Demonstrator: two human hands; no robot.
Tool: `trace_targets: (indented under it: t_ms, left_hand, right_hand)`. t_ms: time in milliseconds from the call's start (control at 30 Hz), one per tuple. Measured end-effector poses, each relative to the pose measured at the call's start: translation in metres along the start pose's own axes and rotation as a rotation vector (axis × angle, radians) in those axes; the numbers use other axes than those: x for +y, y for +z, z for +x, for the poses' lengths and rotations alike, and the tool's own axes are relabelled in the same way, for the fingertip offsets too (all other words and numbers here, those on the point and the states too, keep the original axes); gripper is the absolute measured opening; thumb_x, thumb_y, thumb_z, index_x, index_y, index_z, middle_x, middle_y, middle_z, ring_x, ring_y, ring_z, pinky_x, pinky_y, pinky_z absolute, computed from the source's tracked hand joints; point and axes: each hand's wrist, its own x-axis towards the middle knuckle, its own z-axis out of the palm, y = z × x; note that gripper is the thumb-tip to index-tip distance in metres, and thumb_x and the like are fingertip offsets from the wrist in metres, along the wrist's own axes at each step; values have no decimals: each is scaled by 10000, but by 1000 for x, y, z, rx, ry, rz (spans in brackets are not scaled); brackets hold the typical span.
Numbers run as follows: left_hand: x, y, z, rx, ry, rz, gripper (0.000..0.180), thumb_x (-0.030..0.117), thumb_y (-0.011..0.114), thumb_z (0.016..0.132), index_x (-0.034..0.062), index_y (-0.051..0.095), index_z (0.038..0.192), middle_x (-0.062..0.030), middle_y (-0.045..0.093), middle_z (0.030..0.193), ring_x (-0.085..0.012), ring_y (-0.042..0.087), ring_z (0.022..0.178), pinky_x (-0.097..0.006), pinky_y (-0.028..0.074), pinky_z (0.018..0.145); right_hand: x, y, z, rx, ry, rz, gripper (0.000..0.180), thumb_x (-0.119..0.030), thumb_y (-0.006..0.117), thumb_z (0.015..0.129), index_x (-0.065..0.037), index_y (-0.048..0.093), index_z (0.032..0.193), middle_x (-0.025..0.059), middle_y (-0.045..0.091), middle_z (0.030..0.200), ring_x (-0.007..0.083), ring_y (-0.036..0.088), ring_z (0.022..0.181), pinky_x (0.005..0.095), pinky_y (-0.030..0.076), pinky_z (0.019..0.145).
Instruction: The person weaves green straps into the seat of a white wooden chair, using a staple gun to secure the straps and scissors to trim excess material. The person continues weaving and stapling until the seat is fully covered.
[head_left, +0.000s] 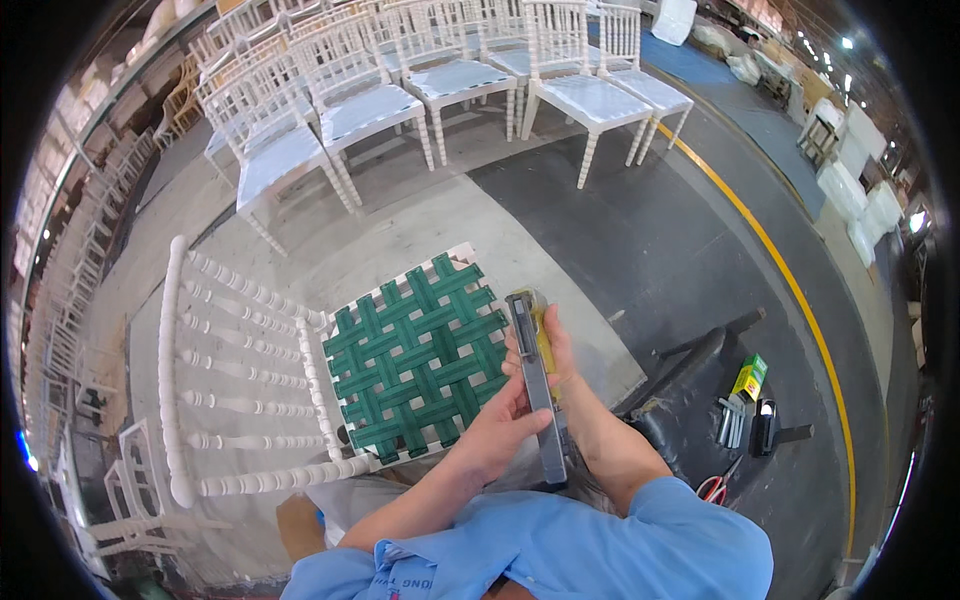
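Observation:
I hold a staple gun [540, 400] in front of my body, its long grey magazine tilted and its yellowish body on the far side. My right hand [560, 350] is closed round the body near the top. Fingers of my left hand [503, 425] grip the magazine lower down, thumb across it. Just left of the tool is a white chair's seat, woven from green webbing straps [415, 350]. The chair's turned-spindle back [250, 380] lies toward the left. What the right hand's hidden fingers touch I cannot make out.
On a black stool [690, 390] at right lie a green-yellow box [749, 378], silver staple strips [730, 422], a black object [766, 428] and red-handled scissors [715, 488]. White chairs [450, 75] with covered seats line the far side. A yellow floor line [770, 250] curves at right.

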Motion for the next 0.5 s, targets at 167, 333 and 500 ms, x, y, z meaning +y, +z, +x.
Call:
trace_targets:
  t_ms: [167,333,500]
  left_hand:
    - [0,21,12,-49,-188,-423,528,349,571,1103,85,455,1546,-37,626,1343,-241,662,1144,-487,550,1028]
    - [4,17,35,2,-277,-479,359,378,482,1114,107,637,1291,-109,686,1217,-396,676,1064,-600,538,973]
    - [-9,-5,36,104,-334,-448,328,193,575,1051,140,597,1374,-116,673,1274,-391,662,1039,-583,537,964]
  right_hand:
    - [7,-19,1,-180,19,31,778,-822,443,986,-74,652,1035,14,606,702,110,433,449,281,407,508]
    - [-17,-25,-37,364,61,-507,696,-738,436,1048,-86,676,1074,17,628,779,152,515,532,294,463,506]
    - [-53,-27,-137,846,-224,-874,549,-547,530,1095,-29,709,1107,52,685,895,117,631,717,292,564,609]
